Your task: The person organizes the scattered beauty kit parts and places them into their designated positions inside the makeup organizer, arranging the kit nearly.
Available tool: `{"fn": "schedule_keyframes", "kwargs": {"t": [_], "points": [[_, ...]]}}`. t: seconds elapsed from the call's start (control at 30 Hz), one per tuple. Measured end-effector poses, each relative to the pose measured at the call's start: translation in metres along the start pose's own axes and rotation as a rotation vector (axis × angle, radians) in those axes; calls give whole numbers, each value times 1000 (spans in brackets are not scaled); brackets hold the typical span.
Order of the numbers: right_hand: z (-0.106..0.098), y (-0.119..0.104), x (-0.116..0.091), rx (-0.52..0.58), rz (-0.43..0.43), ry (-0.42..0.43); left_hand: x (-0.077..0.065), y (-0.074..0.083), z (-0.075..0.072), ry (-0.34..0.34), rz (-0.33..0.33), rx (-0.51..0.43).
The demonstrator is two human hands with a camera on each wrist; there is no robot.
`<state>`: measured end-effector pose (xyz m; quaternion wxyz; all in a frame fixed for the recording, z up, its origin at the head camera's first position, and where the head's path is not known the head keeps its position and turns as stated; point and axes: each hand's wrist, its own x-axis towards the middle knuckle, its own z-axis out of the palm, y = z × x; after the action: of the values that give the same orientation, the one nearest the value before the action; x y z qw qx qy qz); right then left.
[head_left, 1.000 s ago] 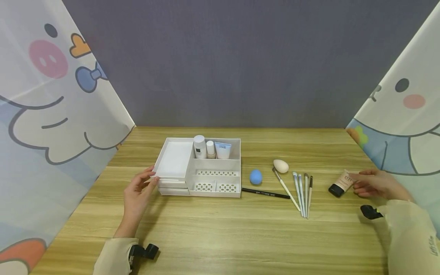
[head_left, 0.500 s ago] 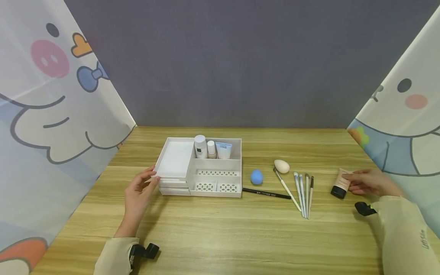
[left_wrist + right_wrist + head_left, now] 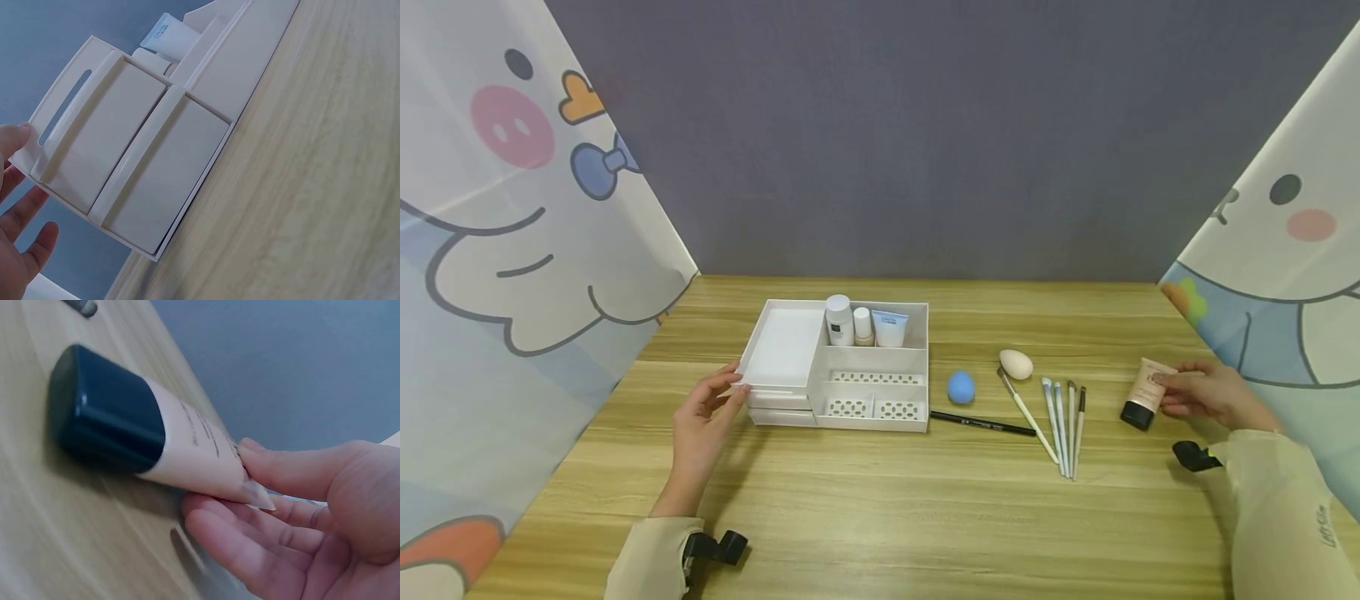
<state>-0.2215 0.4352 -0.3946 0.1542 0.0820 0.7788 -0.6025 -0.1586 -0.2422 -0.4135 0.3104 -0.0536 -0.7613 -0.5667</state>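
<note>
My right hand (image 3: 1213, 396) pinches a beige foundation tube (image 3: 1150, 383) with a black cap (image 3: 106, 412) at the table's right side. Its thumb lies on top of the crimped end, fingers underneath; the cap points down and left. My left hand (image 3: 700, 421) rests at the near left corner of a white desktop organizer (image 3: 868, 423). In the left wrist view, the thumb touches the corner by the upper of two front drawers, both closed, while the other fingers (image 3: 31, 209) spread loosely at its side. A white bottle (image 3: 839, 325), a small capped bottle (image 3: 862, 327) and a blue-white tube (image 3: 891, 329) stand in its back compartment.
Between organizer and right hand lie a blue makeup sponge (image 3: 961, 387), a cream sponge (image 3: 1017, 364), a black pencil (image 3: 983, 423), a white-handled brush (image 3: 1030, 417) and several slim brushes (image 3: 1062, 433). A grey panel (image 3: 925, 142) stands behind the table; printed cloths (image 3: 565, 250) flank it.
My right hand has moved slightly left and closed its pinch on the foundation tube, which has turned and now has its crimped end raised. My left hand stays at the organizer's corner.
</note>
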Motion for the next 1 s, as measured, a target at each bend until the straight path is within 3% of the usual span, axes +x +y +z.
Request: {"fn": "schedule_keyframes", "kwargs": {"t": [0.43, 0.8, 1.0], "points": [[9, -7, 1, 58, -138, 159, 1, -2, 1, -2, -11, 13], [20, -21, -2, 122, -242, 202, 0, -2, 0, -3, -9, 18], [29, -30, -2, 137, -353, 221, 0, 0, 0, -5, -6, 13]]}}
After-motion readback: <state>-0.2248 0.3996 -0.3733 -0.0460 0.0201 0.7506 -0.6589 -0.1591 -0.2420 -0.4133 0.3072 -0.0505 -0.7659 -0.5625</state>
